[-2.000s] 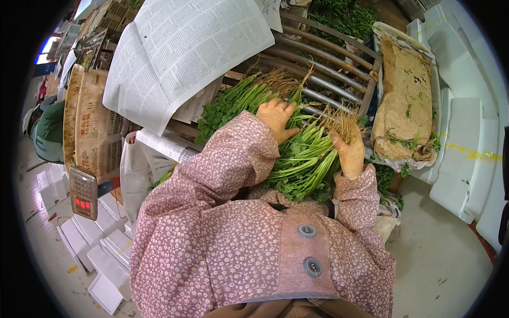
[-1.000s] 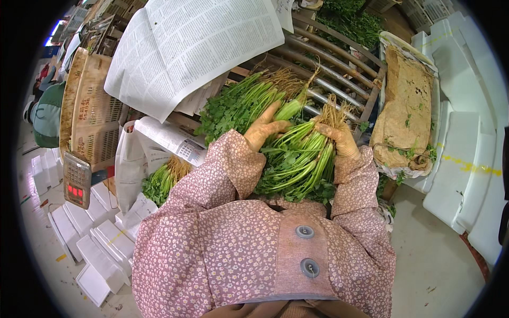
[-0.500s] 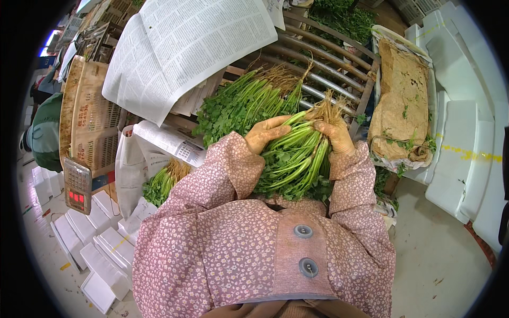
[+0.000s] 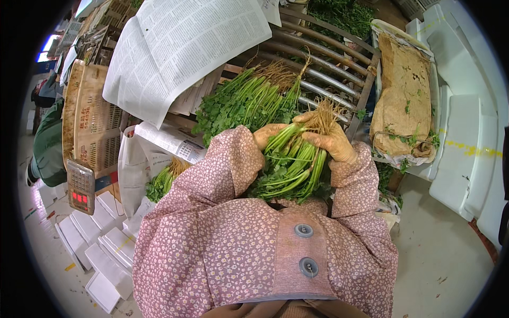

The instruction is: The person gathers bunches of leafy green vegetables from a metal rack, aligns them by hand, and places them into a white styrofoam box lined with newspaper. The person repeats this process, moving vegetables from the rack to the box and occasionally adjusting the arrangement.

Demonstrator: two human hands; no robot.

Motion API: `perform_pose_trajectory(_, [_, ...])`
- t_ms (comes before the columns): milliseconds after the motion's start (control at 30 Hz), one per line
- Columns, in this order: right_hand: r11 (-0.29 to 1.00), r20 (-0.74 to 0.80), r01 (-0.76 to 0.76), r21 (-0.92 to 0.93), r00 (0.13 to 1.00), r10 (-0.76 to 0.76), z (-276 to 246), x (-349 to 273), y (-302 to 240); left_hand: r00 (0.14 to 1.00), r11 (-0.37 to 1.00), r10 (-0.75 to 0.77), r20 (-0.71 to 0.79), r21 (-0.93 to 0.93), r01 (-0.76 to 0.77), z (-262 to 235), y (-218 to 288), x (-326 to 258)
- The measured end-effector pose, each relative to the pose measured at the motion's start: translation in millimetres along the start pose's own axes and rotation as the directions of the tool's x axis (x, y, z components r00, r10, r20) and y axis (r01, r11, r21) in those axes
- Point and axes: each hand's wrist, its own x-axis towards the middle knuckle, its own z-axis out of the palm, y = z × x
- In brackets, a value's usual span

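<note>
A bunch of coriander (image 4: 294, 164), its pale roots pointing away from me and its leaves toward me, is held in front of my chest. My left hand (image 4: 268, 135) is closed on its left side, the fingers partly hidden behind the stems. Around the stem ends just below the roots, my right hand (image 4: 335, 143) is wrapped, with the thumb across the front. Just beyond my hands, a larger pile of coriander (image 4: 249, 98) lies on a slatted metal rack (image 4: 328, 58), its roots toward the far side.
Large newspaper sheets (image 4: 183, 50) cover the rack's left part. At left are a digital scale display (image 4: 80, 185), a plastic crate (image 4: 95, 119), white foam boxes (image 4: 108, 259) and a person in green (image 4: 49, 146). A cloth-topped tray (image 4: 400, 90) and foam boxes (image 4: 458, 153) stand at right.
My right hand has closed further round the stems near the roots, and the bunch is gathered tighter. My left fingers have slipped behind the bunch. The person at left has shifted.
</note>
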Motion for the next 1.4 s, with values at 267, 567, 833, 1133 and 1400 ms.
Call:
perform_pose_trajectory(267, [0.995, -0.106, 0.067, -0.073, 0.992, -0.074, -15, 4, 22, 0.978, 0.965, 0.134, -0.158, 0.247, -0.093, 16, 3, 1])
perform_pose_trajectory(567, [0.998, -0.233, 0.064, 0.017, 0.971, -0.058, -19, 4, 30, 0.857, 0.903, 0.173, -0.486, 0.426, 0.059, 52, 14, -2])
perform_pose_trajectory(833, [0.987, -0.063, 0.021, -0.159, 0.998, -0.031, -17, -1, 14, 0.791, 0.954, 0.242, -0.562, 0.288, -0.087, 37, -5, 2])
perform_pose_trajectory(1133, [0.834, -0.301, -0.003, -0.552, 0.933, -0.196, 4, 7, 29, 0.547, 0.817, 0.561, -0.622, 0.523, -0.243, 42, -23, 16])
perform_pose_trajectory(1400, [0.973, -0.438, 0.126, -0.192, 0.877, -0.199, -72, -11, 56, 0.809, 0.805, 0.586, -0.045, -0.083, -0.588, 42, 79, -121])
